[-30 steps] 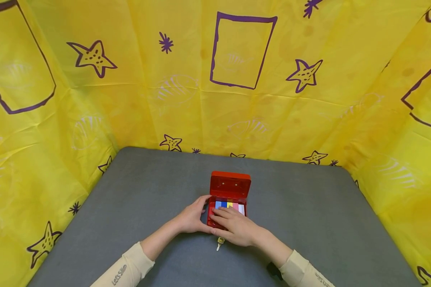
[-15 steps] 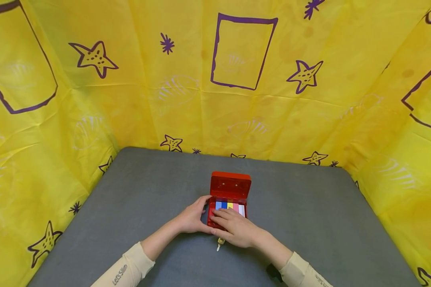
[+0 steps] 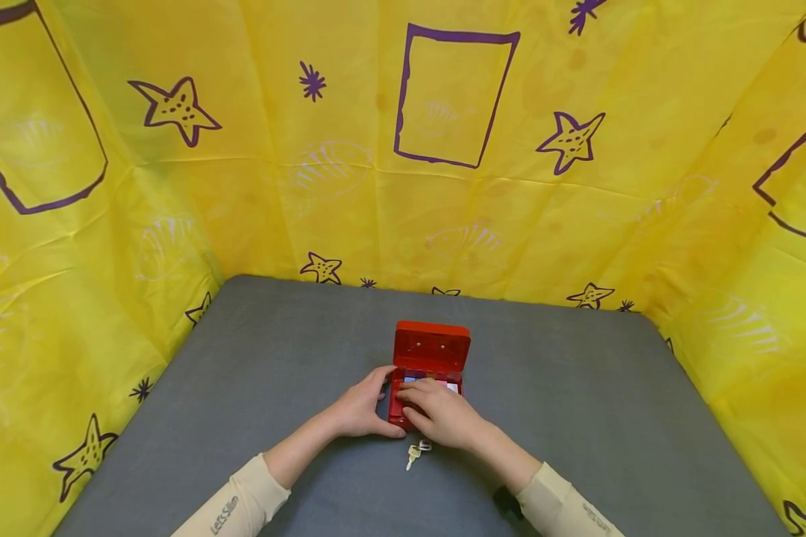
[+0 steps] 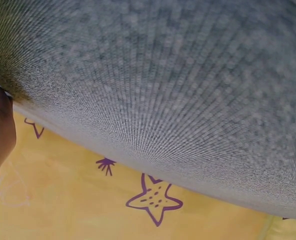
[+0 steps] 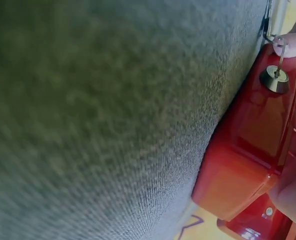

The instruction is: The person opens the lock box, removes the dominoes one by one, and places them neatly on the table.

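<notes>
A small red cash box (image 3: 395,406) stands on the grey table, its lid (image 3: 432,349) raised at the back. Coloured strips (image 3: 452,387) lie side by side inside, partly covered by my right hand. My left hand (image 3: 363,405) grips the box's left side, thumb at the front corner and fingers at the back one. My right hand (image 3: 443,412) reaches over the front wall, its fingers loosely bent upon the strips; its fingertips touch the left part of the inside. In the right wrist view, a key sits in the lock (image 5: 274,79) on the front wall.
Keys (image 3: 414,452) hang in front of the box, close over the table (image 3: 295,335). Yellow cloth (image 3: 349,201) printed with purple starfish encloses the back and both sides. A dark band (image 3: 507,503) shows at my right wrist.
My right hand has shifted slightly farther into the box, and its thumb has moved from the front wall to inside, uncovering more of the keys. My left hand has stayed put.
</notes>
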